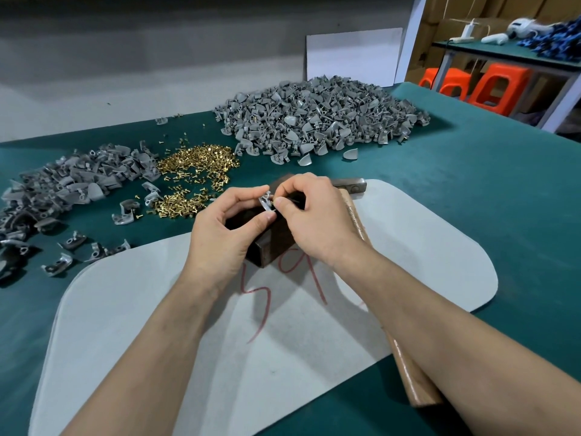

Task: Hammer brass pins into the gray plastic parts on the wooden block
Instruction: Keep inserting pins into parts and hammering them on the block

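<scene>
Part and pin meet between the fingers, just above the block. The left hand pinches the part between thumb and forefinger. The right hand has its fingers curled in a pinch on the pin, which shows only as a small brass glint at the part's edge. Whether it sits in a hole yet I cannot tell.

The part looks like light, stiff moulded plastic: a thin curved shell with small tubes on it. It should be held by the shell's edges so the tubes stay clear. The pin is tiny and smooth, so it will probably slip or roll if let go. A hold on the shank just under the head seems safest.

By count there is one part in hand, one pin, one block and one hammer. The hammer's head lies just beyond the right fingers and its handle runs back under the right forearm. There are two piles of gray parts: one pile far left of the fingers and a bigger pile well beyond them. A pin heap lies beyond-left, near the fingers. All three are too many to count, with strays around them. One pale mat lies under the block on the green surface.
</scene>
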Demonstrator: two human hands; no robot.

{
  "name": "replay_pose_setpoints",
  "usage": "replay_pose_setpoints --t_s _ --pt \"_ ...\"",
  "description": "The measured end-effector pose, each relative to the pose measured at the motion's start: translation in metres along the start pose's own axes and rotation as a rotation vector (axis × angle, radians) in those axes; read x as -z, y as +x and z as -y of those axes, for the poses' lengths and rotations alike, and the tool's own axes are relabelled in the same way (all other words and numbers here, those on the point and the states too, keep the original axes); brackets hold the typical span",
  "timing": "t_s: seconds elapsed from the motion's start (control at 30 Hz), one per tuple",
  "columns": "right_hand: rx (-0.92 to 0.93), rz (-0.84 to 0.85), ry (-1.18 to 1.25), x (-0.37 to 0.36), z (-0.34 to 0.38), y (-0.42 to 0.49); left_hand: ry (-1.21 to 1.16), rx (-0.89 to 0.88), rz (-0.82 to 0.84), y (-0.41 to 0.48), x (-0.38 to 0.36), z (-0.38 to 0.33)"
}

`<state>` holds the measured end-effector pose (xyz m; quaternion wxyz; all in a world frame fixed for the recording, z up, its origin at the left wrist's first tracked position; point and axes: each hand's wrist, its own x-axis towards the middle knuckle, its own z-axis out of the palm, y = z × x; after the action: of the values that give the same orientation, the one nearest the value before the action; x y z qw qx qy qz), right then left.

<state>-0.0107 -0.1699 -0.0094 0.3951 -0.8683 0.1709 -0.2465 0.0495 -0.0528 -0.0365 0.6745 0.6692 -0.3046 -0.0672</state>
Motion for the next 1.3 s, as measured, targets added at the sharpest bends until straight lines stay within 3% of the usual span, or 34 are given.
replay_pose_setpoints --t_s 0.27,1.3 --pt "0.049 -0.008 -0.080 0.0014 0.0011 -0.0014 0.033 -0.016 -0.001 0.0009 0.0004 0.0003" --pt "0.071 0.029 0.016 0.0026 0.0019 -0.0009 0.008 -0.016 0.003 0.0000 -0.0006 -0.0001"
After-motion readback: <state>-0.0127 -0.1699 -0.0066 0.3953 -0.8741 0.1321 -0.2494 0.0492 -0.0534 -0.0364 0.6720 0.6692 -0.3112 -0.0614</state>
